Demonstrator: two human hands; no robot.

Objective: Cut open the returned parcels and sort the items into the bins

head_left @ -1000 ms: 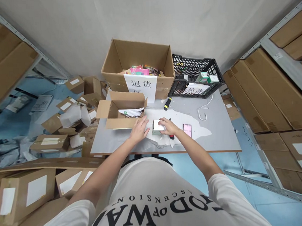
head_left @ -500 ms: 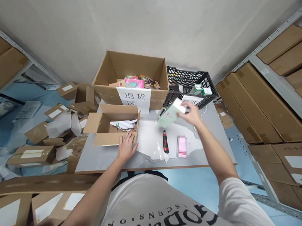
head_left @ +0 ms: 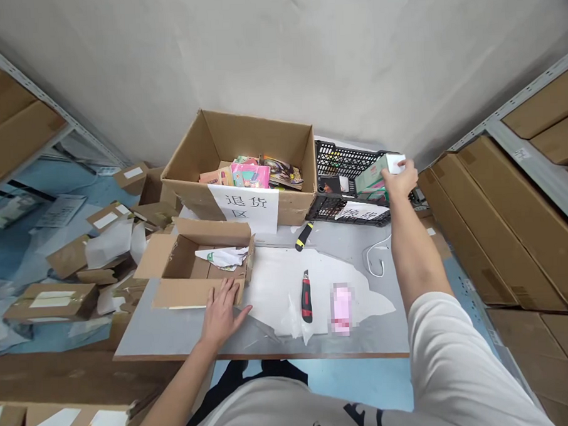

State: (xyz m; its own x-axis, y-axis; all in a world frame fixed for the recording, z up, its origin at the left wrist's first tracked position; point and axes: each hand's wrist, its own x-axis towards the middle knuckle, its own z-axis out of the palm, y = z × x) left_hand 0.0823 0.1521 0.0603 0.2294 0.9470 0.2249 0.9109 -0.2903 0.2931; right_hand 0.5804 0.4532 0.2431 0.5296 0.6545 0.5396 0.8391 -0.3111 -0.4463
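While the right hand (head_left: 400, 179) closes its grip on a small pale green and white carton (head_left: 374, 173) over the black plastic crate (head_left: 338, 160) at the table's far right corner, the left hand (head_left: 221, 313) lies flat and open against the open brown cardboard box (head_left: 192, 270) near the grey table's (head_left: 176, 327) front edge.

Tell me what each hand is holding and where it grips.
Right hand holds a green box by its white end; left hand lies flat, holding nothing.
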